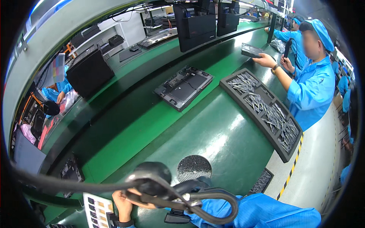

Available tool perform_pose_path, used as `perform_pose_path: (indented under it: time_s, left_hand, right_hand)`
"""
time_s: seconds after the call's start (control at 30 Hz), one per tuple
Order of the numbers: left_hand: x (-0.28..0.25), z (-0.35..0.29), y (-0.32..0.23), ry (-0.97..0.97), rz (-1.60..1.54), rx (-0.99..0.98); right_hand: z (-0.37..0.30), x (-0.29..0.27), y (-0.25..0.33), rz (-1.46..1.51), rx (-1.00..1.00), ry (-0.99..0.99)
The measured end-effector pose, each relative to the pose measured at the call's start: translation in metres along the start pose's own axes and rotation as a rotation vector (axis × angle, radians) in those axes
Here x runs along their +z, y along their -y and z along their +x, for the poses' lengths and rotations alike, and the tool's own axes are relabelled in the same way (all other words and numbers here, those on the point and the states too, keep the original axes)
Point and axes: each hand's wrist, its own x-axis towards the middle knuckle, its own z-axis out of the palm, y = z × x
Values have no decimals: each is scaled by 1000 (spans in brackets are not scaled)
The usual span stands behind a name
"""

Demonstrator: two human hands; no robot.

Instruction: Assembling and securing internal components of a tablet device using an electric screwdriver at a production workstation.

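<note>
At the lower left, my left hand (122,206) has its fingers drawn together beside a white sheet (90,212) that carries rows of small black pieces. My right hand (141,204) meets it from the right, mostly covered by a blurred black rounded object and a thick looping cable (224,203) close to the camera. Both hands look closed, and whatever is between their fingers is hidden. Just beyond them stands a round dish (194,168) filled with tiny dark grains or parts. My blue right sleeve (251,211) crosses the lower edge.
An opened dark laptop-like chassis (184,87) lies on the green bench (133,140). A black foam tray (253,114) of small strips lies at the right, near a co-worker (311,79) in blue holding a flat device. Another opened chassis (71,171) is at the left. Black monitors (195,28) stand behind.
</note>
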Motion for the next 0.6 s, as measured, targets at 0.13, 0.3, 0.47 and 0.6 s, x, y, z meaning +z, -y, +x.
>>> perform_pose_path:
  time_s: [0.13, 0.3, 0.47, 0.6]
  left_hand:
    - [-16, -5, 41, 130, 74, 109]
    - [-6, -6, -5, 50, -30, -36]
    - [6, -1, -24, 85, 14, -124]
    - [-15, -8, -24, 11, 178, -68]
  right_hand:
    - [24, 21, -78, 75, -181, 18]
    - [-2, -23, 40, -200, 224, -27]
    - [-10, -21, 23, -146, -1, -159]
    - [2, -2, 17, -44, -41, -126]
